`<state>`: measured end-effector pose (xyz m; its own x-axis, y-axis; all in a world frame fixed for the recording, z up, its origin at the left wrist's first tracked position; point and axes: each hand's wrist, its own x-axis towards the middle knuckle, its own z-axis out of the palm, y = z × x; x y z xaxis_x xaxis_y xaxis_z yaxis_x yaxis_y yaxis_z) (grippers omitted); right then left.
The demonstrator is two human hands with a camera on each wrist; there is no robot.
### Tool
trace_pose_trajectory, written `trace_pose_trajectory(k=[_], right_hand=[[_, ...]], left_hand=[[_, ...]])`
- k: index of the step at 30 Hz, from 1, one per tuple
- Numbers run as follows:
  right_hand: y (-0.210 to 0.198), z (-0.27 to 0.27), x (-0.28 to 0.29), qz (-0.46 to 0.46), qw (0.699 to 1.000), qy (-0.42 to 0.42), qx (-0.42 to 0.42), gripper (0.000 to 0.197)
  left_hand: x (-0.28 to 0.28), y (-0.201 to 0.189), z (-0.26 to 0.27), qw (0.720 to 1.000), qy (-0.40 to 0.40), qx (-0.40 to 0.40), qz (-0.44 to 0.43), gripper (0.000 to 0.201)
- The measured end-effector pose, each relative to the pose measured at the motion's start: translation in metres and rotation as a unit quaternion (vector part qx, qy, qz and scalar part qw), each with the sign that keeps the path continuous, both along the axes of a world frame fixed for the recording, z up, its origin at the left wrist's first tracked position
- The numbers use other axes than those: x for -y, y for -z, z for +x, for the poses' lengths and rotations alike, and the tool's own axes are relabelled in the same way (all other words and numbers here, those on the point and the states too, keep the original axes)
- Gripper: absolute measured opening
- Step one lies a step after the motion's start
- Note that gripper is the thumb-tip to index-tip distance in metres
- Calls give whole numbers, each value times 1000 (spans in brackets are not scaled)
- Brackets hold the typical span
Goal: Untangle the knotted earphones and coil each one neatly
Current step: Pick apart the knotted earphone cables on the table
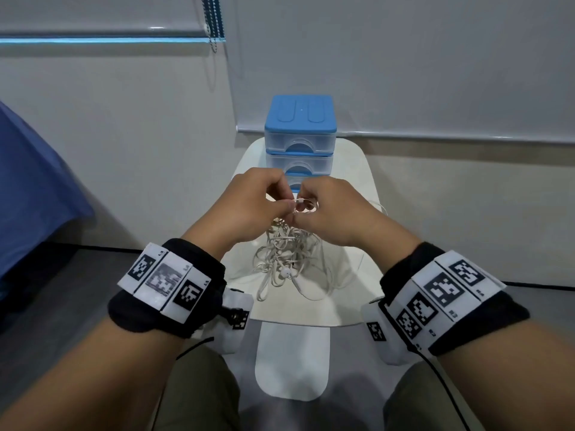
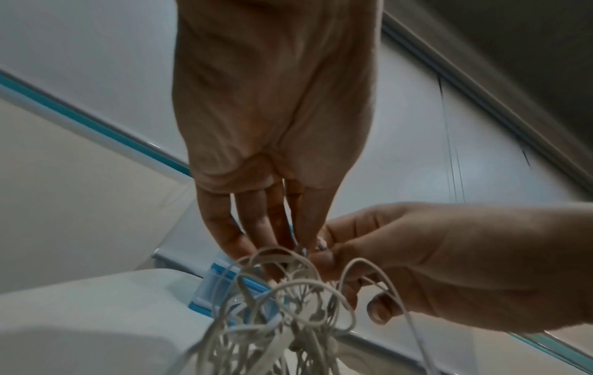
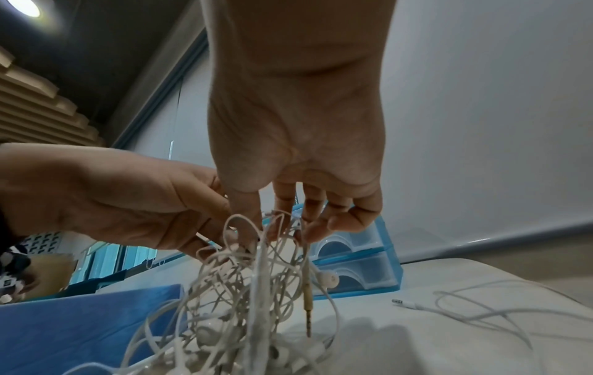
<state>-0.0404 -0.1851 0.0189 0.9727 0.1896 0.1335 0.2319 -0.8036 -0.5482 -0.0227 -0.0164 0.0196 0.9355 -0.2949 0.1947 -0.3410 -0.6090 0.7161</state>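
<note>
A tangled bundle of white earphone cables [image 1: 287, 258] hangs from both hands down onto the small white table [image 1: 351, 293]. My left hand [image 1: 264, 200] pinches cable at the top of the knot, fingers curled. Close beside it, my right hand [image 1: 323, 206] pinches a short white plug-like piece [image 1: 301, 200] between thumb and forefinger. An earbud [image 1: 285, 272] dangles low in the bundle. In the right wrist view a gold jack plug [image 3: 308, 313] hangs from the tangled cables [image 3: 250, 291]. The same tangle [image 2: 282, 312] fills the lower left wrist view.
A blue-lidded clear plastic drawer unit [image 1: 300, 135] stands at the table's far end, just behind the hands. A separate white cable with a jack [image 3: 455, 308] lies on the table to the right. A blue cloth [image 1: 34, 188] is at the left.
</note>
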Motion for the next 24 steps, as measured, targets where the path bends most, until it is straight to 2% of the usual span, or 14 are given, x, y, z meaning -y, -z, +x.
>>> trace_pose_trajectory(k=[5, 11, 14, 16, 24], right_hand=[[7, 5, -3, -7, 1000, -1, 21, 16], [6, 4, 5, 86, 995, -40, 0, 28], [12, 7, 8, 97, 994, -45, -3, 22], [15, 9, 9, 93, 995, -46, -6, 25], [12, 11, 17, 129, 989, -66, -16, 10]], left_hand=[[-2, 0, 0, 999, -9, -2, 45, 13], [-2, -2, -1, 1000, -8, -2, 28, 13], [-2, -3, -2, 998, -5, 11, 58, 14], [-3, -3, -1, 998, -1, 9, 69, 16], [0, -6, 1, 992, 13, 34, 118, 20]])
